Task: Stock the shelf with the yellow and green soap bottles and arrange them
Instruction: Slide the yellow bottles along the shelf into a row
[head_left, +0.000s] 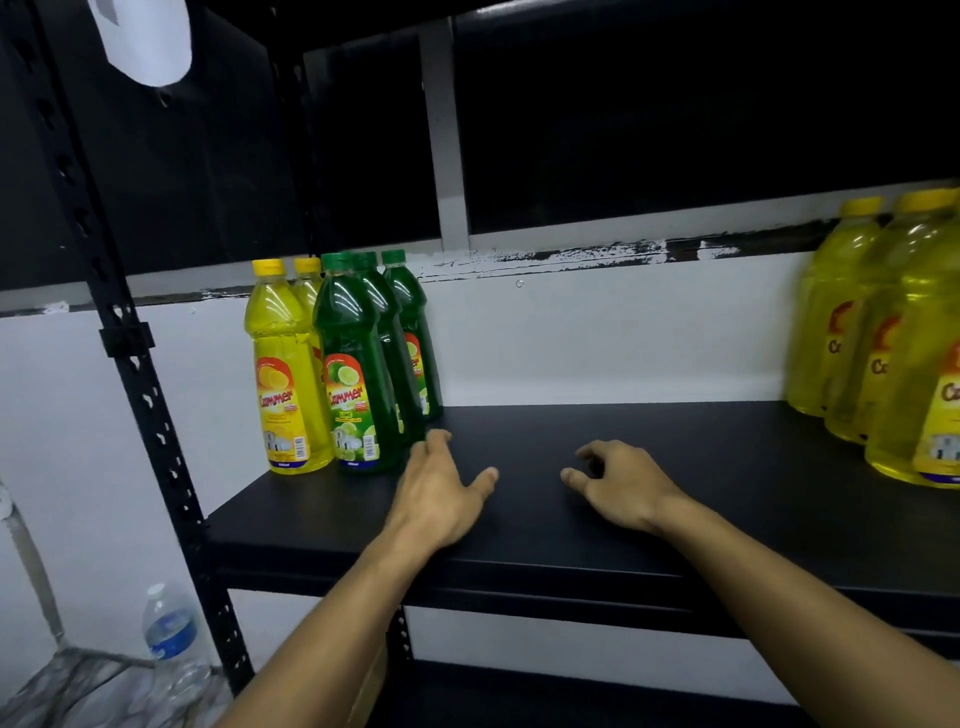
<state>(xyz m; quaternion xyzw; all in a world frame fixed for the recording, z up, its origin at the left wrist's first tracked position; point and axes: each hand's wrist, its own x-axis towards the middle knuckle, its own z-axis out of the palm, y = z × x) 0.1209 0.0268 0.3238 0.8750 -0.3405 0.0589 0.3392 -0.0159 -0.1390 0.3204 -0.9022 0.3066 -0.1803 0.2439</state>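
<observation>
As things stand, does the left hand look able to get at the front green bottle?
Probably yes. The left hand is open over the shelf with its fingertips close beside the base of the front green bottle, and nothing lies between them. The right hand is off to the side, clear of that path.

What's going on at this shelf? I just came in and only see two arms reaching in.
A person is stocking a black shelf with soap bottles. At its left end stand two yellow bottles in a row and three green bottles in a row beside them. More yellow bottles, the right group, stand at the right end. Both hands hold nothing: the left hand hovers beside the front green bottle, and the right hand is over the bare middle of the shelf, fingers loosely curled.
</observation>
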